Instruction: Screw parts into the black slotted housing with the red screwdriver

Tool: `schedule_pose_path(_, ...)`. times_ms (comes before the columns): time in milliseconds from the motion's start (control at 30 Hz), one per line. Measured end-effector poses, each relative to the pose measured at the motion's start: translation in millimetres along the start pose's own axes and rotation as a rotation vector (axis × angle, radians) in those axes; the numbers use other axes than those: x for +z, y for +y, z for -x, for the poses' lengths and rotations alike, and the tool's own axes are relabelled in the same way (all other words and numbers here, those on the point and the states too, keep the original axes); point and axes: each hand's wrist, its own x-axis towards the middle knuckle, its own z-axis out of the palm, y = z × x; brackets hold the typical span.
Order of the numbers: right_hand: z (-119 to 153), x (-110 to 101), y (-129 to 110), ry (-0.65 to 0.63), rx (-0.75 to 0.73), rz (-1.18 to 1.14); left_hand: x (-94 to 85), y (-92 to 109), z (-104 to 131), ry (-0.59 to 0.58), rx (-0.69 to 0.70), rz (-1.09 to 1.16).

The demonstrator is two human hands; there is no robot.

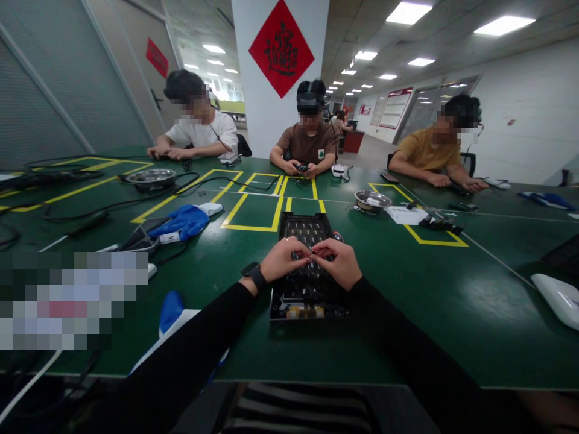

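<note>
In front of me a shallow black open case (274, 306) lies on the green table. Rows of small shiny metal pieces (304, 229) stand in its far part, and a yellowish strip (306, 312) shows in its near end. Over the middle of the case, my left hand (281, 262), with a dark watch at its wrist, has thumb and fingers pinched together. My right hand (340, 260) is pinched too, its fingertips meeting the left ones. Whatever sits between the fingertips is too small and dark to name. A red and silver item shows partly behind my right hand.
Blue-and-white gloves (185, 222) and cables lie to the left. Metal bowls (151, 176) (371, 200) stand farther off. Dark parts (441, 223) lie by white paper (406, 215) at right. Three people sit across the table, their hands apart from mine.
</note>
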Motion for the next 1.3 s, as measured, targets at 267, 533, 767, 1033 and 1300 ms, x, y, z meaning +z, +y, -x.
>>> schedule_pose_path(267,0.1,-0.3,3.9,-0.026,-0.057,0.025,-1.9,6.0,-0.3,-0.059,-0.03,-0.009)
schedule_pose_path(533,-1.0,-3.7,0.3,-0.115,-0.119,0.035,-0.3,1.9,-0.6,-0.04,-0.024,0.012)
schedule_pose_path(767,-1.2,-4.8,-0.3,-0.077,-0.12,0.054,0.0,1.2,-1.4,-0.022,-0.043,0.024)
schedule_pose_path(1033,-1.2,-4.2,2.3,-0.052,-0.076,0.074,-0.7,1.7,-2.0,-0.038,-0.072,-0.014)
schedule_pose_path(1300,-0.6,-4.3,0.1,-0.055,-0.021,0.095,-2.0,2.5,-2.1,-0.064,-0.091,-0.003)
